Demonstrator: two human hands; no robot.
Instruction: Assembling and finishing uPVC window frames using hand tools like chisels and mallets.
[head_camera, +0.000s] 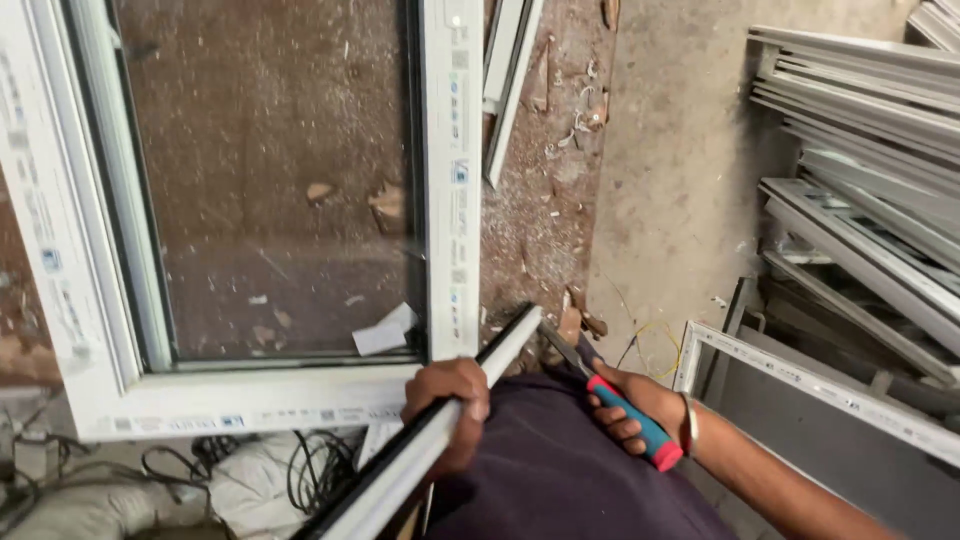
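White window frame (452, 180) lying flat, corner nearest. Long glazing bead strip (440, 435), probably light and springy, slanting off that corner; left hand (450, 400) wrapped round mid-length, best gripped there. Right hand (640, 405) closed on red-and-blue-handled pliers (610, 395), tips at strip's end.

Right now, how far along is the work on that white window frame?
Done: the white window frame looks assembled, glass pane seated. In hand: left hand grips a white strip with black gasket, its end at the frame's corner; right hand holds red-and-blue-handled cutters at that end. Left: the strip isn't fitted yet.
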